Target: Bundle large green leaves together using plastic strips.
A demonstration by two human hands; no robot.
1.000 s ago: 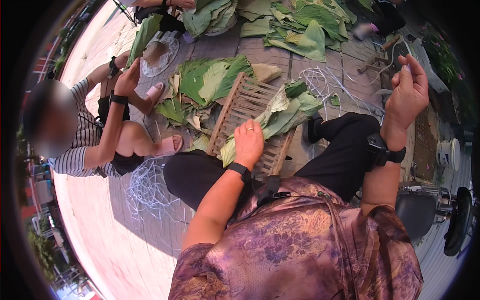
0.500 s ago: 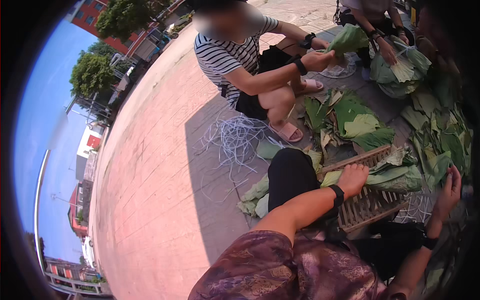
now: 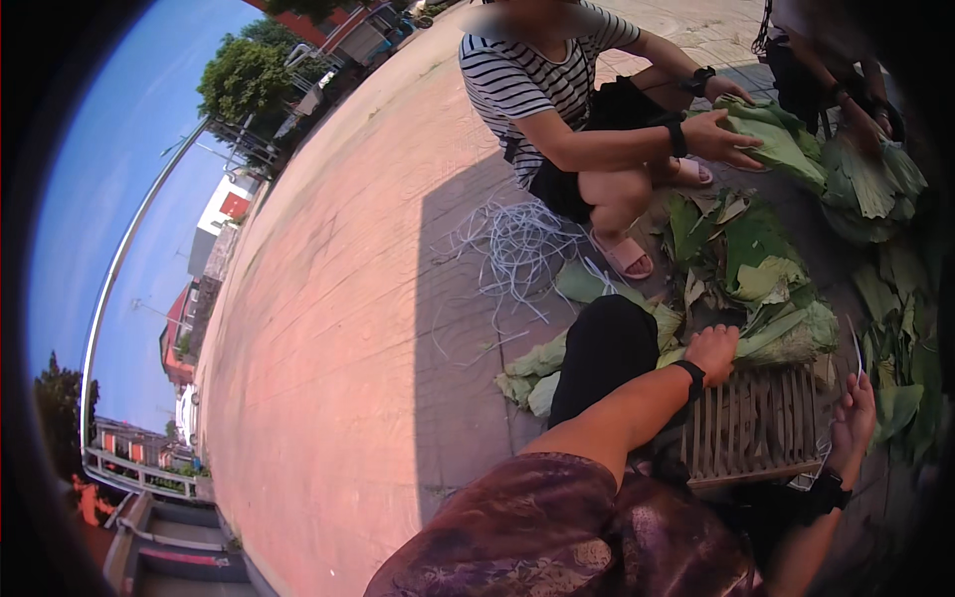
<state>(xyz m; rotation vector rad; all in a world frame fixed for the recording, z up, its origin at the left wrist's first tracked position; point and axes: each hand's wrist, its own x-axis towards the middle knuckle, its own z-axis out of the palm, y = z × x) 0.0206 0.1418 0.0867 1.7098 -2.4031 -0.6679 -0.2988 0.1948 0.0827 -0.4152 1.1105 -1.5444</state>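
Note:
My left hand [image 3: 713,353] is closed around the stem end of a folded bundle of large green leaves [image 3: 796,335], which lies across the far side of a slatted wooden rack [image 3: 751,423]. To the right of the rack, my right hand [image 3: 854,413] is raised with its fingers pinched on a thin white strip [image 3: 857,345] that sticks up past the fingertips. A knee in black cloth [image 3: 607,353] stands left of my left hand.
Loose leaves [image 3: 761,244] lie beyond the rack, with more [image 3: 900,328] at the right. White strips [image 3: 522,249] lie tangled on the paving. A person in a striped shirt [image 3: 542,80] squats opposite, handling leaves [image 3: 776,139]; another person's hand [image 3: 863,129] rests by a leaf bundle [image 3: 875,184].
The view has turned. My left hand and the leaf bundle sit farther across the rack, baring more slats. A white strip now shows in my right hand. The striped-shirt person's leaves have moved right.

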